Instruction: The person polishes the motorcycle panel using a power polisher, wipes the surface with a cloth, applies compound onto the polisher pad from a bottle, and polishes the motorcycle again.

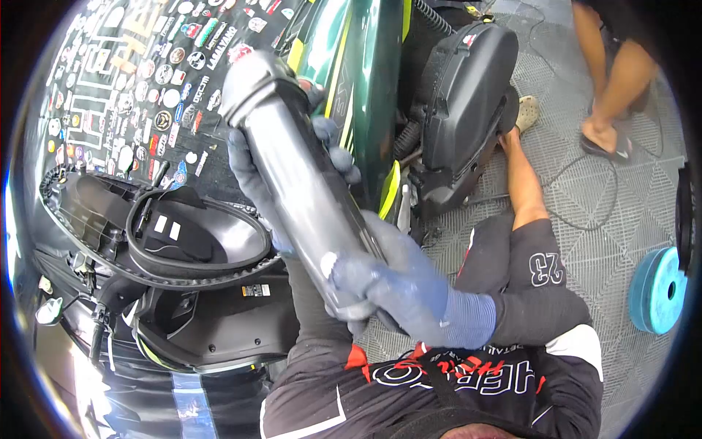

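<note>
Both my hands wear blue-grey gloves and are on a long, glossy silver-grey cylinder (300, 172) with a dark rounded cap at its upper end. It resembles a muffler, but its exact kind is unclear. My left hand (252, 172) is wrapped around it from behind below the cap, fingertips showing on the right side. Lower down, my right hand (395, 274) is closed over the cylinder's near end, slightly blurred. The cylinder is tilted, its cap pointing up and left. Just beyond it stands a green scooter body panel (376, 80).
A black scooter engine cover (468, 102) is at upper right. Black scooter parts (197, 241) lie at left, near a sticker-printed mat (157, 88). Another person's foot (603, 135) rests on the grey tiled floor (585, 190) by a cable. A blue round object (651, 293) is at right.
</note>
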Demonstrator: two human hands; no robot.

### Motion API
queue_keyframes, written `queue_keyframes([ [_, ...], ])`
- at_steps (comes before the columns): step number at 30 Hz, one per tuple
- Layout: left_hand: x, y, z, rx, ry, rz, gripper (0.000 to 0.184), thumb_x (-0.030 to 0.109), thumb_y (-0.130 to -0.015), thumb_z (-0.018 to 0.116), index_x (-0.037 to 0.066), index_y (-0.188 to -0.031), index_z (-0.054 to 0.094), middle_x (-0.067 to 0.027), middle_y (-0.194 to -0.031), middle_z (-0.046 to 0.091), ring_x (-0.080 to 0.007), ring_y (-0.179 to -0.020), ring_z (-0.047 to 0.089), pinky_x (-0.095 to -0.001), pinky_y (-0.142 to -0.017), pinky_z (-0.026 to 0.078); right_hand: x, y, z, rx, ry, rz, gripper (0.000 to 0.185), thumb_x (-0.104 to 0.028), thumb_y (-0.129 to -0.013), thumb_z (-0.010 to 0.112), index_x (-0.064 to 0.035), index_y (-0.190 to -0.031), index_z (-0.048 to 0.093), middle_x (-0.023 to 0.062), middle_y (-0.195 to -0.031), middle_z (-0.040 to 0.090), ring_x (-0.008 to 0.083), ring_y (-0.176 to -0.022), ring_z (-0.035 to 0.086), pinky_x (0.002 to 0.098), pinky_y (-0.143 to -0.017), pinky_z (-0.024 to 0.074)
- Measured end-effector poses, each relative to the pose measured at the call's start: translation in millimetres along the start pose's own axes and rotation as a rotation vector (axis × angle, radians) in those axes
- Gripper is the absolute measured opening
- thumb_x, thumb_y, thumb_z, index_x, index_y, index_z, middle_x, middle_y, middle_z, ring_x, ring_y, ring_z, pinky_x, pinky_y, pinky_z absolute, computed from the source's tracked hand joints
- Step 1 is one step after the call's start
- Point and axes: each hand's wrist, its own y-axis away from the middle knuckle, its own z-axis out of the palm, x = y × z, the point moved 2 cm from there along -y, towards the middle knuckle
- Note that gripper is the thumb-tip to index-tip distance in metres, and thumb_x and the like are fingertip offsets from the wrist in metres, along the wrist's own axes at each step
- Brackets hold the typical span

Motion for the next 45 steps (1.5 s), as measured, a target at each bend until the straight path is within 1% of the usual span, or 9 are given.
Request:
queue_keyframes([
  [6,-1.7,4.4,-3.7,-0.066,0.059,-0.030,0.088,0.060,-0.098,0.050,-0.004,-0.152,0.023,-0.0301,-0.125,0.059,-0.0494,-0.104,0.068,-0.0622,-0.085,0.059,-1.3,-0.8,6.5,0.043,0.112,-0.119,0.077,-0.037,-0.089,0.070,0.0053,-0.145,0.037,0.0099,-0.105,0.059,0.0134,-0.080,0.061,0.0282,-0.063,0.0526],
  [9,-22.5,30.7,2.8,-0.024,0.095,0.128,0.087,0.060,-0.098,0.052,0.001,-0.154,0.021,-0.0291,-0.123,0.061,-0.0508,-0.099,0.069,-0.0665,-0.084,0.057,-2.8,17.1,-3.2,0.005,0.093,0.088,0.080,-0.037,-0.087,0.071,0.0054,-0.146,0.037,0.0112,-0.111,0.059,0.0135,-0.086,0.062,0.0278,-0.066,0.0526],
  [12,-32.8,35.7,7.4,0.082,0.107,0.208,0.088,0.063,-0.097,0.051,0.001,-0.154,0.024,-0.0267,-0.121,0.063,-0.0504,-0.097,0.070,-0.0643,-0.081,0.058,-14.3,21.8,-14.7,0.047,0.206,0.133,0.075,-0.037,-0.092,0.069,0.0059,-0.144,0.036,0.0078,-0.094,0.061,0.0107,-0.068,0.060,0.0252,-0.051,0.0495],
  [19,-24.7,-11.9,3.9,0.119,-0.001,0.094,0.086,0.066,-0.096,0.046,-0.003,-0.146,0.038,-0.0234,-0.106,0.069,-0.0415,-0.083,0.074,-0.0520,-0.068,0.064,-19.1,16.2,-1.1,0.182,0.132,0.025,0.068,-0.032,-0.094,0.065,0.0020,-0.147,0.037,0.0124,-0.093,0.064,0.0178,-0.072,0.068,0.0290,-0.058,0.0555],
  [21,-20.3,-16.1,-8.6,-0.160,0.204,-0.085,0.091,0.055,-0.096,0.058,0.000,-0.156,0.016,-0.0278,-0.127,0.053,-0.0529,-0.111,0.062,-0.0677,-0.095,0.051,-15.2,14.7,-5.7,0.152,0.097,0.023,0.068,-0.030,-0.094,0.065,0.0018,-0.147,0.036,0.0126,-0.093,0.063,0.0179,-0.072,0.068,0.0290,-0.058,0.0551],
  [23,-17.0,-13.6,-15.8,-0.234,0.114,-0.068,0.092,0.053,-0.095,0.062,0.004,-0.157,0.015,-0.0262,-0.130,0.053,-0.0508,-0.114,0.061,-0.0681,-0.098,0.049,-19.4,14.3,-11.6,0.119,0.067,0.021,0.069,-0.029,-0.094,0.065,0.0017,-0.148,0.035,0.0127,-0.093,0.063,0.0181,-0.072,0.068,0.0290,-0.058,0.0547],
  [26,-22.1,-8.7,3.6,0.006,0.008,0.031,0.086,0.062,-0.098,0.045,-0.001,-0.152,0.026,-0.0313,-0.120,0.063,-0.0514,-0.094,0.070,-0.0643,-0.080,0.060,-22.8,13.1,-20.4,0.034,0.079,0.041,0.071,-0.027,-0.093,0.067,0.0029,-0.148,0.034,0.0125,-0.092,0.063,0.0177,-0.069,0.066,0.0302,-0.056,0.0537],
  [31,-3.5,-5.8,-5.6,-0.132,0.009,-0.192,0.093,0.053,-0.098,0.056,0.000,-0.157,0.009,-0.0319,-0.136,0.052,-0.0554,-0.115,0.061,-0.0689,-0.100,0.047,6.5,-1.2,-26.0,-0.053,0.028,0.005,0.078,-0.033,-0.089,0.072,0.0034,-0.148,0.037,0.0116,-0.131,0.055,0.0160,-0.120,0.052,0.0309,-0.102,0.0432],
  [45,7.6,-26.9,-0.7,0.079,-0.223,-0.155,0.097,0.060,-0.096,0.056,-0.006,-0.154,0.017,-0.0339,-0.114,0.061,-0.0518,-0.091,0.069,-0.0555,-0.073,0.063,20.5,-36.4,-30.9,-0.065,0.033,-0.411,0.085,-0.040,-0.090,0.071,0.0074,-0.149,0.033,0.0165,-0.137,0.054,0.0216,-0.126,0.052,0.0344,-0.107,0.0412],
])
